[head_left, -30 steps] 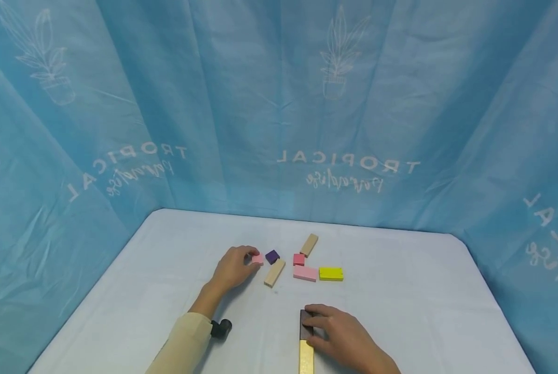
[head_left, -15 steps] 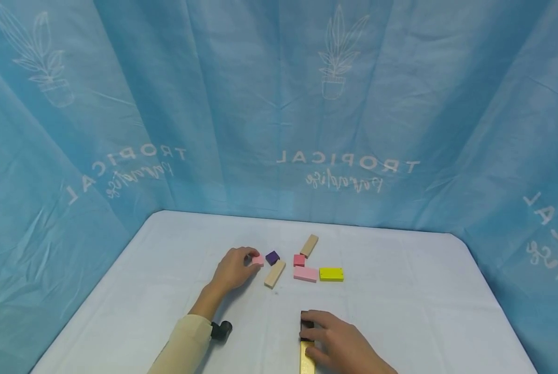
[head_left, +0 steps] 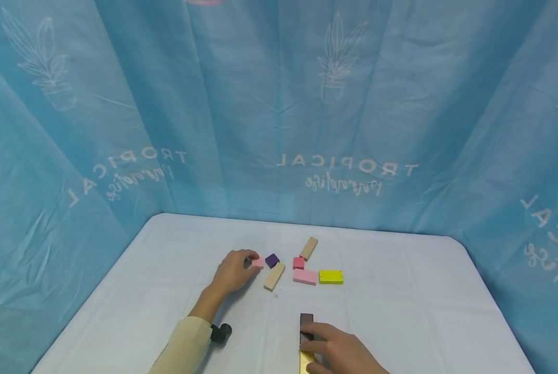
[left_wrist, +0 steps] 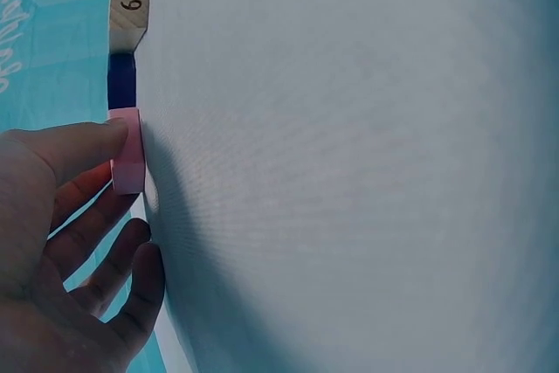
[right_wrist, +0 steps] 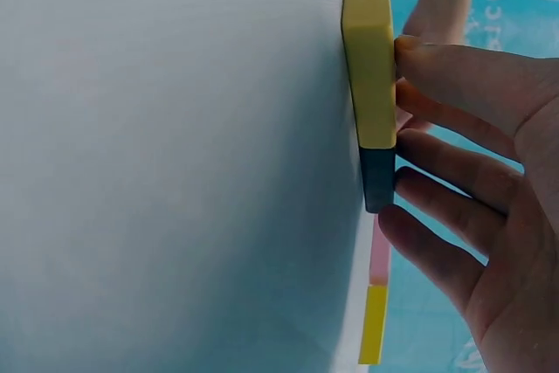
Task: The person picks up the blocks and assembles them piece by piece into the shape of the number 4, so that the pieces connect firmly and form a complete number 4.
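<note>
My left hand (head_left: 232,271) pinches a small pink block (head_left: 257,262) at the left end of the scattered blocks. In the left wrist view the thumb lies on this pink block (left_wrist: 129,159), with fingers at its other side. Nearer the front, a dark block (head_left: 307,318) and a gold-yellow block (head_left: 305,358) lie end to end in a line. My right hand (head_left: 344,350) rests its spread fingertips on these two. The right wrist view has the thumb against the yellow block (right_wrist: 376,67) and other fingertips touching the dark block (right_wrist: 378,179).
Beside the left hand lie a purple block (head_left: 272,260) and a plain wooden block (head_left: 274,277). Farther right are a red block (head_left: 298,263), a longer pink block (head_left: 304,277), a bright yellow block (head_left: 331,277) and another wooden block (head_left: 309,249). Blue curtains (head_left: 260,130) stand behind the white table (head_left: 400,301).
My right hand has slid toward me along the line, uncovering the dark block's far end. The left hand keeps its grip on the pink block in the same spot.
</note>
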`<state>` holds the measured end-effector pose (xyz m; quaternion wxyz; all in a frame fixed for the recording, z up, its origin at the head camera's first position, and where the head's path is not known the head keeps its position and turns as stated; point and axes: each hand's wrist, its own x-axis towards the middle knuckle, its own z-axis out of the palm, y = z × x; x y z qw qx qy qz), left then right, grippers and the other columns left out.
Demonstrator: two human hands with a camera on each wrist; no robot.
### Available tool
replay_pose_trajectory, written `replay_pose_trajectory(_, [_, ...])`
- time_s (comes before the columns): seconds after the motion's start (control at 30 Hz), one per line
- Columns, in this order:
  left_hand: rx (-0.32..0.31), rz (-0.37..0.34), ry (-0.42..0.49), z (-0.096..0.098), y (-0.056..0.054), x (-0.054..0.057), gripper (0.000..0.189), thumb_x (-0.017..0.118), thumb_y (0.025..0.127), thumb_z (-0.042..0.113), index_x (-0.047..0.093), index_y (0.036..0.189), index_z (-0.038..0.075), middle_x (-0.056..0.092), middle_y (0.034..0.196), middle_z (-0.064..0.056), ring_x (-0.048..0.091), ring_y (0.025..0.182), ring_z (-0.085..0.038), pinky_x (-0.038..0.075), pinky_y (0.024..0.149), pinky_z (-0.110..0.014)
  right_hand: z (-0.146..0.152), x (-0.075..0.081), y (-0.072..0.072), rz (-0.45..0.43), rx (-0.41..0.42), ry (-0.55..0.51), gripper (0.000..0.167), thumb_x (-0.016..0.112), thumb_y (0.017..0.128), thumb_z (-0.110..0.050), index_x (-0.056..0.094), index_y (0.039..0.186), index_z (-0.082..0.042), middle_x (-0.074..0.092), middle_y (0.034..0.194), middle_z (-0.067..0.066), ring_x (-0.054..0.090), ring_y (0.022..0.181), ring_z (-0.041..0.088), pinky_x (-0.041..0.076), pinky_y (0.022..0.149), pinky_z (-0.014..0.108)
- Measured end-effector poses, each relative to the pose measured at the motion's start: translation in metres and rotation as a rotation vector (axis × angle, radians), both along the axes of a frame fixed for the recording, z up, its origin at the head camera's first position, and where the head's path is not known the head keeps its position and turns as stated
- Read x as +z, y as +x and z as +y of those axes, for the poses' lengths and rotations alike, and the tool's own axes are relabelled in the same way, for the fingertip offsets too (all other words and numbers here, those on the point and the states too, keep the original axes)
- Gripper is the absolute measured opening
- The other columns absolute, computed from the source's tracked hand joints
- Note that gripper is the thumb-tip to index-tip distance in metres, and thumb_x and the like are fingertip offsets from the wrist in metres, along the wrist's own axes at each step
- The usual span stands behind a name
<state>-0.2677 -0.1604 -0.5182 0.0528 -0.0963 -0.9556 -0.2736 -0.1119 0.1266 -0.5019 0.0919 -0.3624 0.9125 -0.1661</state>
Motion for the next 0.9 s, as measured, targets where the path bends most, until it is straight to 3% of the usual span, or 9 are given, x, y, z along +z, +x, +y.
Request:
replay_pose_trajectory(0.17, [0.012,-0.006,0.005,0.0005,-0.0008,-0.0013,0.028,0.074,0.084,0.025,0.069,0.11,0.015,0.064,0.1,0.001,0.054,0.093,-0.018,0.047,0.086,-0.04,0.0016,-0.0023,-0.0005,0.021,0.008,-0.009,0.037,0.057,0.092,-0.051,0.067,0.121,-0.03,0.052,0.133,-0.01,0.051,0.117,0.012,0.051,0.086,0.034])
replay_pose_trajectory(0.9, [-0.006,-0.003,0.004,0.0021,-0.0003,0.0009,0.028,0.075,0.083,0.022,0.069,0.109,0.014,0.064,0.099,0.002,0.054,0.092,-0.019,0.047,0.083,-0.04,0.0012,-0.0016,0.0012,-0.06,-0.059,-0.002,0.037,0.06,0.09,-0.052,0.067,0.12,-0.033,0.052,0.133,-0.012,0.051,0.115,0.011,0.05,0.087,0.036])
